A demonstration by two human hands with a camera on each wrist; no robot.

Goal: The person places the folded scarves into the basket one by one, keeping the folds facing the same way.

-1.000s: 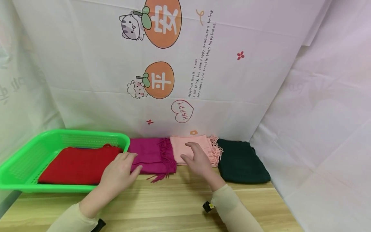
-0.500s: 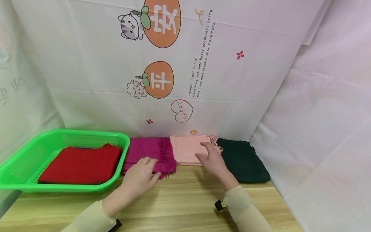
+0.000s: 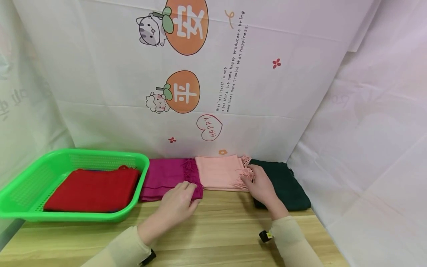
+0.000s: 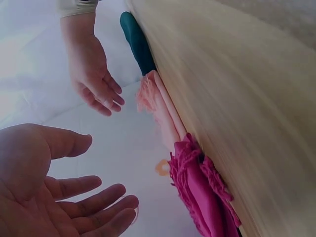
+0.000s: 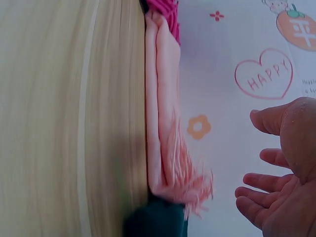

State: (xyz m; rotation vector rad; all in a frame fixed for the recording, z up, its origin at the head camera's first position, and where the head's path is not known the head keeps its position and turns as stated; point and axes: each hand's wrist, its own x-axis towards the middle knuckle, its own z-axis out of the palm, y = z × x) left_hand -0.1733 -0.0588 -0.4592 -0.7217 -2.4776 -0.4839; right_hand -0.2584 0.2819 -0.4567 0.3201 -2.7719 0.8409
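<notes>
Folded scarves lie in a row on the wooden table. My left hand (image 3: 178, 204) hovers above the front right corner of the magenta scarf (image 3: 163, 176), fingers relaxed, holding nothing. In the left wrist view, a gap separates its fingers (image 4: 101, 207) from the cloth. My right hand (image 3: 261, 185) is over the fringed end of the pink scarf (image 3: 217, 172) and the left part of the dark green scarf (image 3: 288, 187). The right wrist view shows that hand's loosely bent fingers (image 5: 264, 182) apart from the pink fringe (image 5: 190, 182).
A green plastic basket (image 3: 141, 174) stands at the left, with a folded red scarf (image 3: 93, 191) inside and a bit of blue cloth under it. White printed sheets (image 3: 253, 92) enclose the back and sides. Wooden tabletop (image 3: 207, 237) extends in front of the scarves.
Both hands have moved right, the left from the basket's rim to the magenta scarf, the right across the pink scarf. Some pink fringe now lies over that scarf's right edge.
</notes>
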